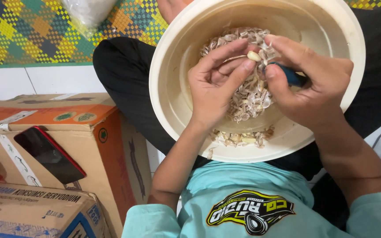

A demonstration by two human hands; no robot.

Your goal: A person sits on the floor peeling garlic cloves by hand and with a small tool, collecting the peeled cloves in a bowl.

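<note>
Over the cream plastic bowl point(173, 101) of papery garlic skins point(248, 94), left hand point(217, 81) fingers pinch a pale garlic clove point(254, 56); right hand point(307, 81) fingers clench a blue-handled knife point(291, 76).

Left hand point(214, 83) pinching garlic clove point(254, 56), right hand point(307, 79) gripping blue-handled knife point(293, 77), cream bowl point(173, 101) of peels

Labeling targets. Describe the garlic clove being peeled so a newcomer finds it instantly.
Start at the big cream bowl on the person's lap, half full of papery garlic skins. Above that pile, the left hand and right hand meet. The clove sits between them: smooth, plump, pale, unlike the flaky skins.
</note>
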